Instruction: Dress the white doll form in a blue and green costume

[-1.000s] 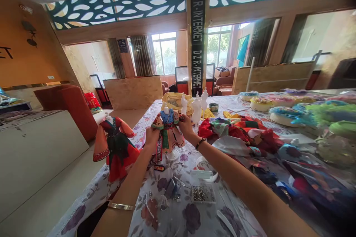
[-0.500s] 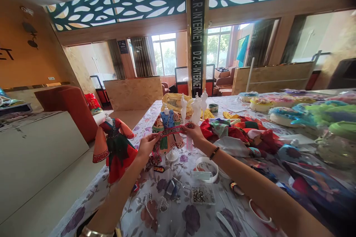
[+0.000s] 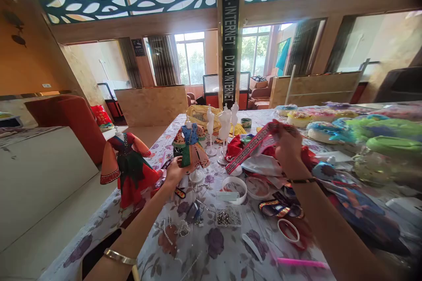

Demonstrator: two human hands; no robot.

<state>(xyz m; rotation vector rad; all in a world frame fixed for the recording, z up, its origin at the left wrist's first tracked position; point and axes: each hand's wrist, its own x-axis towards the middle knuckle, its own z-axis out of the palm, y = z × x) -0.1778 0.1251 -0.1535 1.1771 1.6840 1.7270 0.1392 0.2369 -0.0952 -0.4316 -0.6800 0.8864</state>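
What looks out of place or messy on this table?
Nothing broken or spilled. Only clutter: fabric scraps lie crumpled beside the right hand, which holds a patterned ribbon, and a pearl string sprawls loose on the tablecloth. The dressed mannequin in the left hand stands upright.

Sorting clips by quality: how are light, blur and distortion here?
Head view: daylight blows out the windows; wide-angle bending curves the edges; the right hand and its patterned ribbon look soft; the dressed mannequin at the left hand is sharp.
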